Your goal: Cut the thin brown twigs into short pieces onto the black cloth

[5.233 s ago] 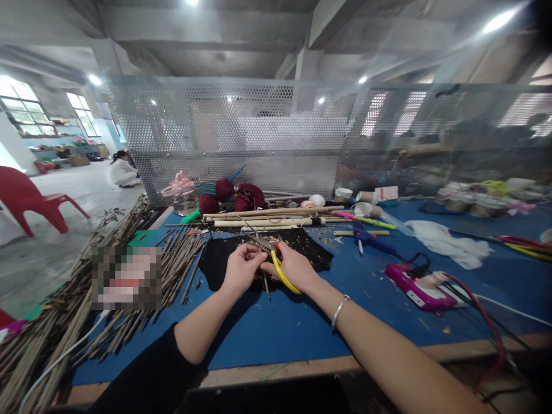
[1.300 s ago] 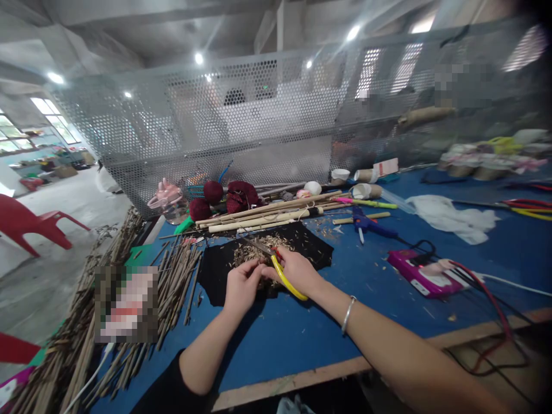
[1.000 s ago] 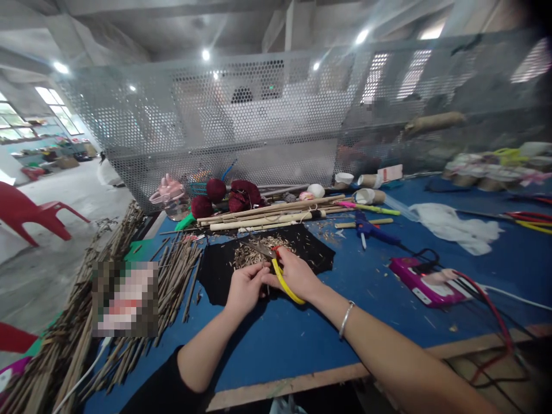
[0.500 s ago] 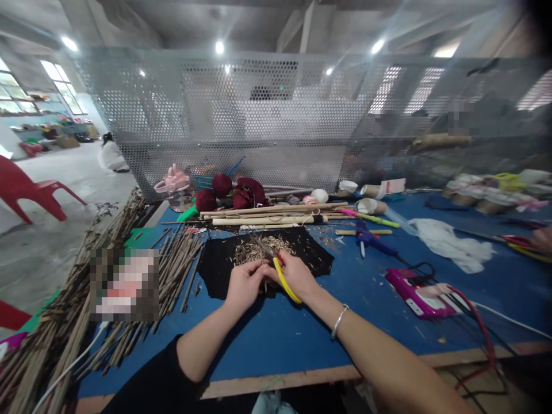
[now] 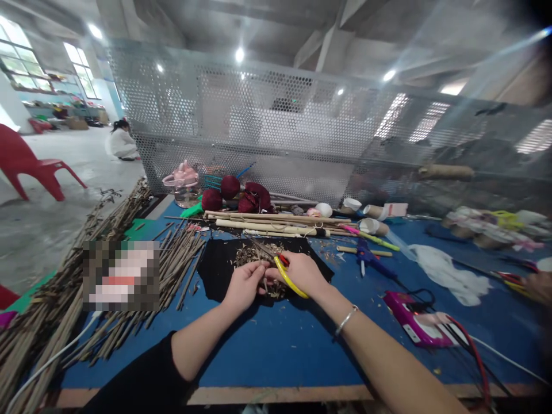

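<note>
Over the black cloth [image 5: 212, 271], my left hand [image 5: 242, 286] is closed, thumb and fingers pinching a thin brown twig [image 5: 261, 263]. My right hand [image 5: 302, 273] wraps around scissors [image 5: 291, 282] with yellow and red handles. Their blades point up and left, above a heap of short twig clippings [image 5: 246, 254]. The fingertips of both hands are close together; whether the right ones also touch the twig I cannot tell. A spread of long thin sticks [image 5: 181, 267] lies left of the cloth.
Behind the cloth lie pale rods [image 5: 276, 227] and dark red balls [image 5: 230, 187]. At right are a blue glue gun [image 5: 366, 257], a magenta power box [image 5: 414, 322] with cables and white plastic [image 5: 448, 273]. Another person's hand [image 5: 539, 284] shows at the right edge. A perforated screen [image 5: 267, 132] stands behind.
The view has tilted and shifted slightly. My hands stay together over the heap, with the scissors turned a little flatter and the twig more visible.
</note>
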Demonstrator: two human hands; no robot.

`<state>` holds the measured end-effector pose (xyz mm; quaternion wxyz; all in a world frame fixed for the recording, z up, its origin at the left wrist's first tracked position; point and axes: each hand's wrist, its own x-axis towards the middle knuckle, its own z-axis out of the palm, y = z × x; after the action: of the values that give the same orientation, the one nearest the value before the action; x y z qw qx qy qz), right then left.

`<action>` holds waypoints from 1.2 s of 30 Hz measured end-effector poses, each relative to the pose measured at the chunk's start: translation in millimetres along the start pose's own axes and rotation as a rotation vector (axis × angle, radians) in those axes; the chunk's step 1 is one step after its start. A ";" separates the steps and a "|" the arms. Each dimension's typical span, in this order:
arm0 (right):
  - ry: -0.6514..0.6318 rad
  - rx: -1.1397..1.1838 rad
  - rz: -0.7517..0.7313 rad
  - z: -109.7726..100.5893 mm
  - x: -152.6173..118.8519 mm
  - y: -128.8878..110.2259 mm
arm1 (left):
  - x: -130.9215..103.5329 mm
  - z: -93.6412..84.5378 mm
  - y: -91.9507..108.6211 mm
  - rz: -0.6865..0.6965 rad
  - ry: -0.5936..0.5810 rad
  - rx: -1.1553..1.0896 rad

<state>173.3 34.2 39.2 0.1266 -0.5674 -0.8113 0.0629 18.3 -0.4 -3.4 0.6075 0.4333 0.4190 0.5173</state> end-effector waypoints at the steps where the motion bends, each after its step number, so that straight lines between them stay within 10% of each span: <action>1: 0.023 0.005 -0.014 0.8 -0.6 0.5 | -0.2 0.5 -0.3 0.003 -0.009 -0.014; 22: 0.194 0.192 -0.069 17.5 -18.5 -6.3 | -3.0 2.5 0.1 0.052 -0.118 0.188; 36: 0.065 0.261 0.073 22.3 -21.5 -9.7 | -5.9 2.1 3.2 0.129 -0.054 0.341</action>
<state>165.4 11.5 17.4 0.2231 -0.5770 -0.7704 0.1541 18.8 -6.2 0.6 0.5015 0.5698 0.4557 0.4649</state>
